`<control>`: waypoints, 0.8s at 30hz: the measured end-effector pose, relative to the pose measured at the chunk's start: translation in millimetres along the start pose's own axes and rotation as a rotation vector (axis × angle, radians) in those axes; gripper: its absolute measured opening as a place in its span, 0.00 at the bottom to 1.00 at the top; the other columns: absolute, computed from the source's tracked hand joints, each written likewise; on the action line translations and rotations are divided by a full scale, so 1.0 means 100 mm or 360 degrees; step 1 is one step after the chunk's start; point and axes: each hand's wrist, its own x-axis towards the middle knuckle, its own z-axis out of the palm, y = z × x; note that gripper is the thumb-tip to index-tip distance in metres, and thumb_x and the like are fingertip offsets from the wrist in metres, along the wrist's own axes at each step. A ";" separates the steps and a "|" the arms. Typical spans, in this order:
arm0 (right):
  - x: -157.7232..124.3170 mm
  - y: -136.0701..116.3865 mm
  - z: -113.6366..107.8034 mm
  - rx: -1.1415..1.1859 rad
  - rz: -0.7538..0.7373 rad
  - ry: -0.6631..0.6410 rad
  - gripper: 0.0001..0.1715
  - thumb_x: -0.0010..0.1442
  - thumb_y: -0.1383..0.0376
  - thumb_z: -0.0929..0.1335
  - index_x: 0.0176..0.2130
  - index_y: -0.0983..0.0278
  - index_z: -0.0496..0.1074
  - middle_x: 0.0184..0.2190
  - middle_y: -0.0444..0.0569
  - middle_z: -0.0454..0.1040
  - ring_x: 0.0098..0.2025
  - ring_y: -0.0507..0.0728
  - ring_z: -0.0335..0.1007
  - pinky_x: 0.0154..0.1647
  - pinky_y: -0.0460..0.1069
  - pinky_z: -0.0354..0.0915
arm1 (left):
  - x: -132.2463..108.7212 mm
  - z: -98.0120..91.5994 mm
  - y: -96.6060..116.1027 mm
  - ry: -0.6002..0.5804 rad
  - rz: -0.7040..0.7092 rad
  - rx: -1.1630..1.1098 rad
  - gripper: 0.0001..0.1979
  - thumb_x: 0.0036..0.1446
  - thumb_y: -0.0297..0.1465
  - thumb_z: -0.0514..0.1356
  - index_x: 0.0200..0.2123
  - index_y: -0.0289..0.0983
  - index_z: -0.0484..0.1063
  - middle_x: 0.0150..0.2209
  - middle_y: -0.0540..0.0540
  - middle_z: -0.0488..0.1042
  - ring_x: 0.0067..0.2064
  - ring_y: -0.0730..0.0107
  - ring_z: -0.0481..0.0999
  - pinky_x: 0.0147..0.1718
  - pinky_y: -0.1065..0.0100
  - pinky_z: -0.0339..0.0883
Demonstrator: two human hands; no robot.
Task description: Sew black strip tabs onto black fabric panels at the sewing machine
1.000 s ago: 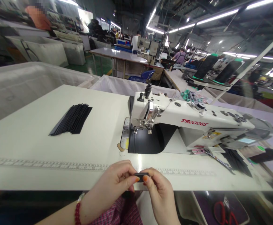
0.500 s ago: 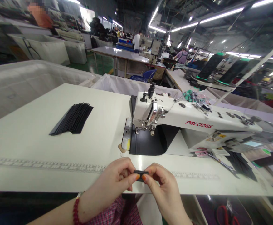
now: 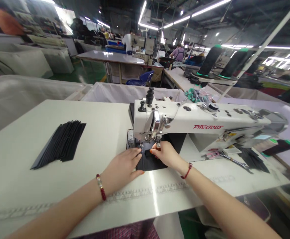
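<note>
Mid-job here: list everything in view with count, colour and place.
Small black piece: one, black, under the machine head.
Sewing machine: one, white, table's right half.
Table: one, white, foreground.
Strip stack: one, black, table's left.
Second strip pile: one, black, table's far right.
Ruler: one, pale, along the near edge.
Hand tools: count unclear, silver and pink, before the machine's base.
Upright thread cones: two, black, upper right.
Lying thread cones: two, pale and black, right.
Chair: one, blue, behind.
Bins: several, white, behind the table.
Co-workers: several, varied clothing, blurred background.
Left hand: one, orange nail, at the machine's left end.
Right hand: one, orange nail, touching the small black piece.
</note>
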 end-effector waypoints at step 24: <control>0.17 -0.08 0.17 -0.0307 0.0109 0.0008 0.09 0.55 0.66 0.71 0.25 0.66 0.70 0.19 0.46 0.72 0.20 0.52 0.69 0.21 0.45 0.63 | -0.05 0.09 -0.11 0.0068 0.0388 0.0279 0.18 0.61 0.20 0.47 0.50 0.30 0.68 0.52 0.35 0.72 0.51 0.54 0.73 0.47 0.55 0.72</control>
